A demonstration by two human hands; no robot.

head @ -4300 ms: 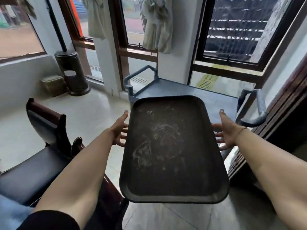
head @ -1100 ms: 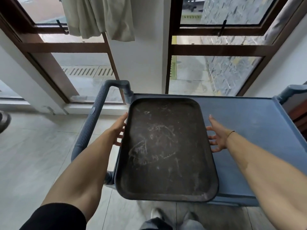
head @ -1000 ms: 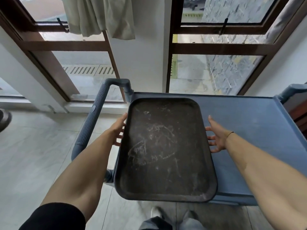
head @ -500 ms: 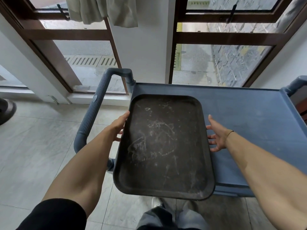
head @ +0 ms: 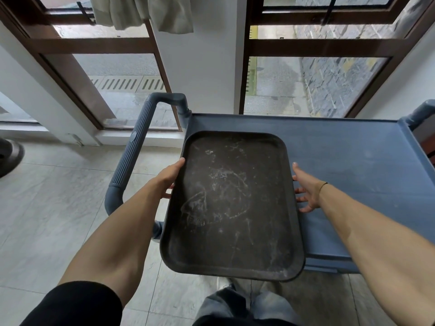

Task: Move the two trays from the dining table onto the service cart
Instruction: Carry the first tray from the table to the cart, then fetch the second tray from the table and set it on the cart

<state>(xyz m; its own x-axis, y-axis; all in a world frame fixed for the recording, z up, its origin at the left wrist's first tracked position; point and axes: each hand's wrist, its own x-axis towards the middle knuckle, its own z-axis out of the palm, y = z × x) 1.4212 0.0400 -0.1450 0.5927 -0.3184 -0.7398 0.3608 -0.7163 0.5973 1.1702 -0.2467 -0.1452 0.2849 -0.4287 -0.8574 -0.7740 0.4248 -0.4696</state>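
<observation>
A dark, scuffed rectangular tray (head: 231, 203) is held level over the left end of the blue service cart (head: 353, 165). Its far half lies above the cart's top and its near half juts out past the cart's front edge. My left hand (head: 168, 178) grips the tray's left rim, thumb on top. My right hand (head: 306, 188) holds the right rim with the fingers under it. Whether the tray touches the cart top I cannot tell. Only one tray is in view.
The cart's ribbed left handle (head: 134, 151) rises beside my left arm. Its right handle (head: 421, 111) shows at the far right. Brown-framed windows (head: 313, 48) and a white pillar stand just behind the cart. Pale tiled floor (head: 47, 208) lies to the left.
I have walked from beside the chairs up to the cart. Over the last second the tray has moved forward and lower over the cart's left end, both hands still on it.
</observation>
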